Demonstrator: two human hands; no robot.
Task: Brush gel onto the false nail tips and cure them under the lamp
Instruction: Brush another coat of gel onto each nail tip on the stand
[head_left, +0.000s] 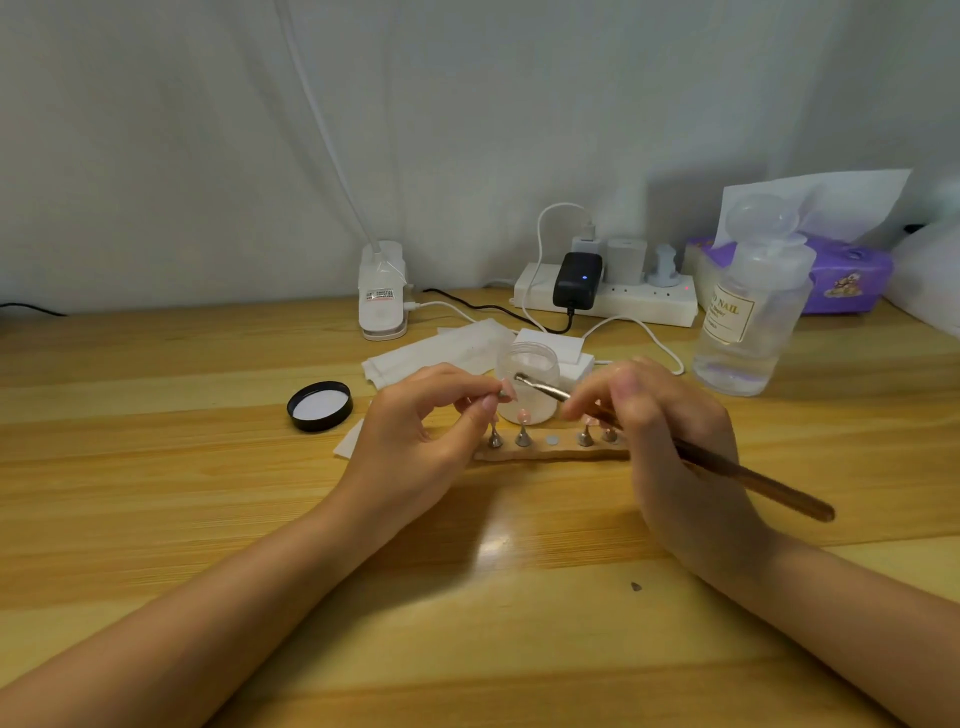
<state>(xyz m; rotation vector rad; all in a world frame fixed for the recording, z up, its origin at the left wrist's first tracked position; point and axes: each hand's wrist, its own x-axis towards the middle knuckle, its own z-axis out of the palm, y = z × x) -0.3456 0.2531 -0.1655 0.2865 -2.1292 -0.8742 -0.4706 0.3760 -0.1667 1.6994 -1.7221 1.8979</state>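
Now the left hand (415, 431) pinches a small nail tip (506, 391) between thumb and forefinger, above the wooden holder strip (550, 453). Just beside it, the right hand (670, 441) grips a brush (717, 460) with curled fingers; its metal end points toward the tip, before the open jar (527, 382).

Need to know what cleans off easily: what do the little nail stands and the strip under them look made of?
Nail stands: seemingly polished metal, grey cones with bright glints. Base strip: looks like matte wood, tan like the table, though plastic is possible. Its empty spot shows a grey disc, possibly a metal or magnetic seat.
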